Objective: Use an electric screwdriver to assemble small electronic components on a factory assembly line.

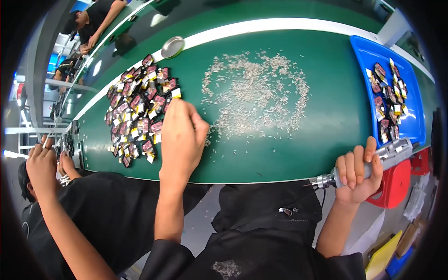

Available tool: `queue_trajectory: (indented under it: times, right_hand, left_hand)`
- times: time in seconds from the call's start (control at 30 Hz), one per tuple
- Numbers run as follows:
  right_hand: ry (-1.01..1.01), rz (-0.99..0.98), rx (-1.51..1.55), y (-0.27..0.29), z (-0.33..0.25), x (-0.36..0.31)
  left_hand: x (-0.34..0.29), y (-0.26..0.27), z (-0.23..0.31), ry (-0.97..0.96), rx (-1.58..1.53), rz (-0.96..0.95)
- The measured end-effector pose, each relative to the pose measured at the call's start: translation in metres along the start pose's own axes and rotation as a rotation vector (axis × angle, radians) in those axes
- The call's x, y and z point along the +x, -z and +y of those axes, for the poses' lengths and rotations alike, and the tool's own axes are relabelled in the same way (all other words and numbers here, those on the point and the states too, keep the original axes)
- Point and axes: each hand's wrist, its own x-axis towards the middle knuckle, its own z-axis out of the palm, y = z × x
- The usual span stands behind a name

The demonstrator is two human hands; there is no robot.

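Observation:
My left hand (183, 135) is over the green table, at the right edge of a heap of small black modules (135, 109) with reddish faces and white and yellow tabs. Its fingers are curled down and closed; what they may hold is hidden under the hand. A module with a yellow and white tab (176, 93) lies just beyond the knuckles. By the front edge on the right, my right hand (358, 172) wraps round a grey electric screwdriver (394, 150), its thin bit pointing left. Many tiny silver screw-like pieces (254, 93) are spread between the hands.
A blue tray (361, 56) with several more modules stands at the right end. A round metal dish (172, 47) sits behind the heap. At the left, another person's arm (60, 219) comes close to mine. A red stool (393, 189) stands below the table on the right.

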Motion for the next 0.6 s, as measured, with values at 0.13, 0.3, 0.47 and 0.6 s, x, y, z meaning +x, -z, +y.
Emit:
queue_trajectory:
  times: [0.13,0.3,0.47,0.6]
  right_hand:
    - [0.004,0.007,-0.028,-0.001,-0.001,-0.002]
    - [0.003,0.014,-0.01,-0.004,0.002,-0.001]
    - [0.029,0.042,-0.017,-0.007,0.002,-0.002]
    - [0.078,-0.045,0.076,-0.021,-0.002,-0.003]
  left_hand:
    - [-0.008,0.005,0.011,0.061,-0.123,0.017]
    - [-0.022,0.012,0.033,0.069,-0.41,-0.021]
    - [-0.04,0.003,0.065,0.064,-0.796,-0.068]
    - [-0.054,-0.01,0.091,0.168,-1.036,-0.089]
